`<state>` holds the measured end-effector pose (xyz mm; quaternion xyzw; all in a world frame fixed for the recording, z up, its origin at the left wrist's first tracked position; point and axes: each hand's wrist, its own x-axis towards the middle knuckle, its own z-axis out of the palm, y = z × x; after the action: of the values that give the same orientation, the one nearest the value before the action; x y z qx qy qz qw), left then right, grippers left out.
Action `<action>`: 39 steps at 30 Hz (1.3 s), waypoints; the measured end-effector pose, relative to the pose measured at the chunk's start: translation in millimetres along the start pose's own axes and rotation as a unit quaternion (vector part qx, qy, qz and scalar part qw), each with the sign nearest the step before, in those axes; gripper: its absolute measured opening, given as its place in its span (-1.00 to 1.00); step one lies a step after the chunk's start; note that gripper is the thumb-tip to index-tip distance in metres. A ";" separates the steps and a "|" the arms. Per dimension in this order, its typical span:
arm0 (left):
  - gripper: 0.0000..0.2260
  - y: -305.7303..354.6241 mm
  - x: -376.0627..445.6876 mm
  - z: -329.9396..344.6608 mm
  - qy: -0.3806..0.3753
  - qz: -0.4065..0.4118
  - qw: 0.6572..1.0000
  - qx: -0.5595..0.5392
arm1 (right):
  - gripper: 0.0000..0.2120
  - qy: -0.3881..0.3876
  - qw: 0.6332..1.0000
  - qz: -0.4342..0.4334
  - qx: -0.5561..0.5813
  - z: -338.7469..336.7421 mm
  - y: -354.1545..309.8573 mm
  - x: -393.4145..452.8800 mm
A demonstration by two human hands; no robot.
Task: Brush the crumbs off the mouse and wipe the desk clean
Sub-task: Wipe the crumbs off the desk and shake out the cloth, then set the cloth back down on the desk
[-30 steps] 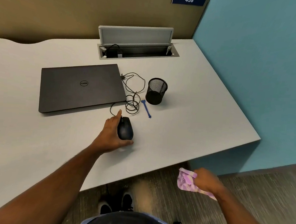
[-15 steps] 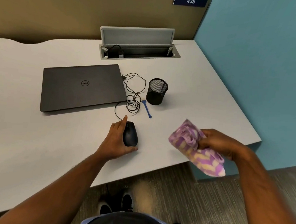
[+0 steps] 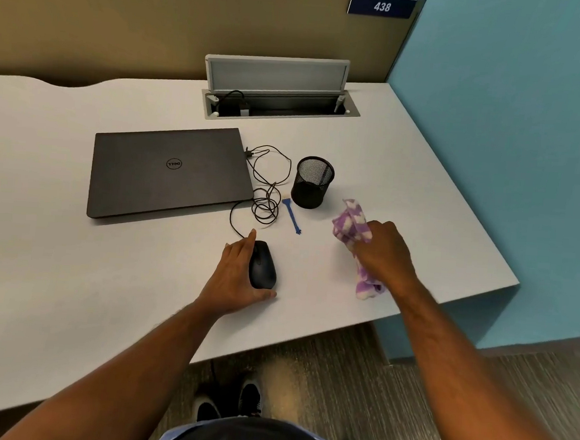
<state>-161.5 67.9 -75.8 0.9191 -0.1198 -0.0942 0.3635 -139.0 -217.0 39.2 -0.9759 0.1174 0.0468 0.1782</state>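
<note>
I see my left hand [image 3: 235, 274] cupping the mouse [image 3: 262, 265] at frame center; my right hand [image 3: 384, 254] clutches the cloth [image 3: 351, 224] on the counter [image 3: 72, 273].

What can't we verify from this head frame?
- Crumbs on the black computer mouse or white desk: too small to see.
- Mouse's left side: covered by the left hand.
- Part of the purple-and-white cloth: hidden inside the right hand.

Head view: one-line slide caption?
Left hand grips the black mouse; right hand holds a purple cloth over the desk.
</note>
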 end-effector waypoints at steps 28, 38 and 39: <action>0.10 -1.1 2.6 -1.3 -0.005 -0.002 0.999 0.040 | -0.27 0.128 0.981 -0.065 -0.129 82.1 -4.2 -7.8; -0.13 1.5 22.9 -17.1 0.035 -0.017 0.999 0.005 | -0.69 0.038 0.975 -0.143 -0.164 92.8 -62.5 50.5; -0.13 0.9 24.6 -18.7 0.030 -0.019 0.999 0.005 | -0.69 0.027 0.976 -0.133 -0.170 95.9 -65.2 54.2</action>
<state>-133.3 72.2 -63.9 0.9254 -0.0913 -0.0728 0.3606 -75.3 -134.9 -35.4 -0.9996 -0.0188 0.0158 0.0114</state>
